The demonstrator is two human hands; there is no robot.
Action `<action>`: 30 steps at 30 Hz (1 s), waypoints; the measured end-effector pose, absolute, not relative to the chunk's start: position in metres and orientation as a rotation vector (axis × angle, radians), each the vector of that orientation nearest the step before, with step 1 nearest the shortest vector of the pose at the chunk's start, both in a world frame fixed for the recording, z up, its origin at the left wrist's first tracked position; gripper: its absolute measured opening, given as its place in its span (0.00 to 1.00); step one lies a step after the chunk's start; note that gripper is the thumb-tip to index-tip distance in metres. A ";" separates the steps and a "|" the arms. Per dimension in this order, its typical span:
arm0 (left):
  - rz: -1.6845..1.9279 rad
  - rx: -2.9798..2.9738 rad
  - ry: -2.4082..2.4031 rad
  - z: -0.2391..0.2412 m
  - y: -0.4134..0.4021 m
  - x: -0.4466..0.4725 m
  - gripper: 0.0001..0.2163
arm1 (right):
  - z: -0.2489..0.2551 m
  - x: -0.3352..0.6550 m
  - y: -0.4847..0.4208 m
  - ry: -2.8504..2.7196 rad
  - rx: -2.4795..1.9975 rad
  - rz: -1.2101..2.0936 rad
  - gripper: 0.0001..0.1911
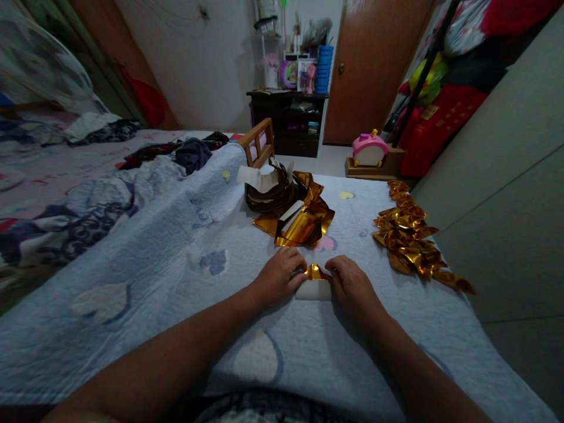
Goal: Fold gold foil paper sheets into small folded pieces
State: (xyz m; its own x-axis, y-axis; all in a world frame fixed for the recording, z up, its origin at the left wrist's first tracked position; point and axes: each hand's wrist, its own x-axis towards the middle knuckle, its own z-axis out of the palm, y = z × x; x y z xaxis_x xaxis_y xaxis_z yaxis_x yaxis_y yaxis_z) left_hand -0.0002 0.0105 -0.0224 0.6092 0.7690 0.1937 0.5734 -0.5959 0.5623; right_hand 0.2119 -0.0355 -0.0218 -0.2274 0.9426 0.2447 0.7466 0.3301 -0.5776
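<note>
Between my two hands lies a small sheet of gold foil paper, its pale back facing up and its far edge curled over to show gold. My left hand pinches the left end of that curled edge. My right hand grips the other end, fingers bent around it. Just beyond my hands rests a loose pile of gold foil sheets, touching a thick brown stack of paper. A row of folded gold foil pieces runs along the bed's right side.
The bed has a light blue quilt with heart patterns. A wooden rail stands at its far end. Rumpled clothes lie on the left. Beyond are a dark cabinet, a pink toy case and a door. A pale panel borders the right.
</note>
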 end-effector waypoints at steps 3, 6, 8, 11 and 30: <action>0.571 2.385 1.125 -0.022 0.008 0.002 0.07 | -0.027 0.214 -0.033 -2.058 -1.608 0.382 0.10; 0.564 2.386 1.128 -0.022 0.007 0.003 0.08 | -0.026 0.213 -0.034 -2.135 -1.645 0.320 0.07; 0.569 2.372 1.119 -0.022 0.007 0.004 0.08 | -0.025 0.210 -0.035 -2.158 -1.659 0.273 0.06; 0.587 2.345 1.086 -0.023 0.009 0.004 0.07 | -0.024 0.206 -0.036 -2.139 -1.662 0.265 0.04; 0.807 1.888 0.856 -0.011 0.010 0.005 0.14 | -0.010 0.200 -0.036 -1.865 -1.350 0.924 0.05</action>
